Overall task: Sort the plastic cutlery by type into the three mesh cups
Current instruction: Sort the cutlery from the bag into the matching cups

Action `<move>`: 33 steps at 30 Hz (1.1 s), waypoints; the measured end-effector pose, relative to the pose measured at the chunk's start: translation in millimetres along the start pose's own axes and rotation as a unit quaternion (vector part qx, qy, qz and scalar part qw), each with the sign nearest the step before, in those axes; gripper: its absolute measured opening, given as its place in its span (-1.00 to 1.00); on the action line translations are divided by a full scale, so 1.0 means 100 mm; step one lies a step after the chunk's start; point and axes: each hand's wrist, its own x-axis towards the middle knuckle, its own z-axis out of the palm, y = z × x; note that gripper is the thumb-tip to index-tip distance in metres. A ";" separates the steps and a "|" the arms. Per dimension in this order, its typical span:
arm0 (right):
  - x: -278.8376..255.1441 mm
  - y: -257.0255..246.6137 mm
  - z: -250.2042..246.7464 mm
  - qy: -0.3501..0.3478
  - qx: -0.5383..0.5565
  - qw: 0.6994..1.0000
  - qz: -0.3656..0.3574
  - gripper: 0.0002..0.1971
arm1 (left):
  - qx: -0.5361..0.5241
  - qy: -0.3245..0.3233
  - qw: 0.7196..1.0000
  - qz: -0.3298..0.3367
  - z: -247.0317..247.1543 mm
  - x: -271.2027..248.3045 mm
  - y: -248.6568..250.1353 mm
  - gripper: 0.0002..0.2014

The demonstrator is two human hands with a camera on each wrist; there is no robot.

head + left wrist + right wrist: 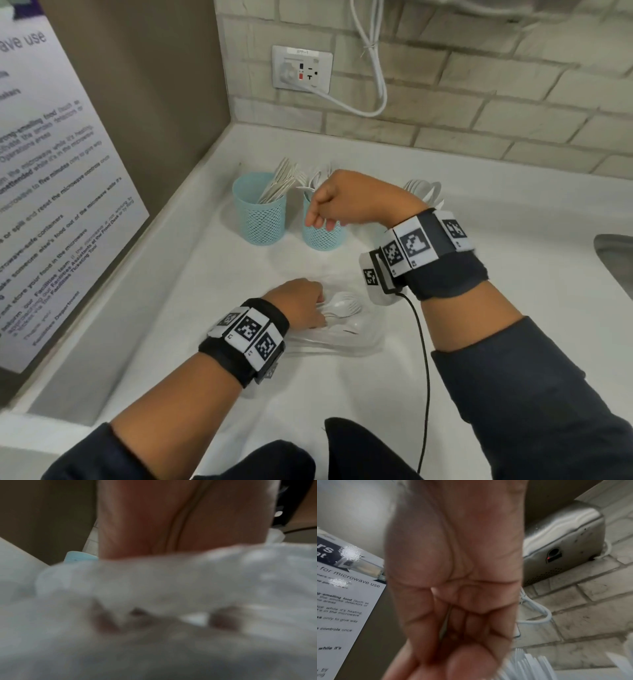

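Two teal mesh cups stand on the white counter (205, 308). The left cup (260, 216) holds white knives. The middle cup (322, 236) holds white forks. White spoons (424, 192) stick up behind my right wrist, which hides their cup. My right hand (317, 219) hovers over the middle cup with its fingers curled down, pinching a white fork (305, 186); its handle shows as a thin strip (445, 622) in the right wrist view. My left hand (318, 308) grips a clear plastic bag (346, 339) of loose cutlery (342, 305). Its fingertips (106, 623) show blurred through the plastic.
A tan wall with a microwave notice (51, 171) closes the left side. The brick wall behind carries a socket (302, 70) and a white cord (376, 85). A sink edge (616, 260) is at the right. A black cable (424, 359) hangs from my right wrist.
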 end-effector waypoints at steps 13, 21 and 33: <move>-0.21 0.54 0.31 -0.175 -0.150 0.962 0.145 -0.72 | -0.007 -0.018 1.000 0.017 -0.05 0.00 -0.01 -0.74; -0.23 0.67 0.41 -0.172 -0.139 0.961 0.168 -0.69 | 0.010 0.001 1.000 0.022 0.01 0.05 -0.02 -0.70; -0.33 0.64 0.28 -0.147 -0.083 0.973 0.158 -0.49 | -0.245 0.004 0.969 0.041 -0.13 0.03 -0.13 -0.83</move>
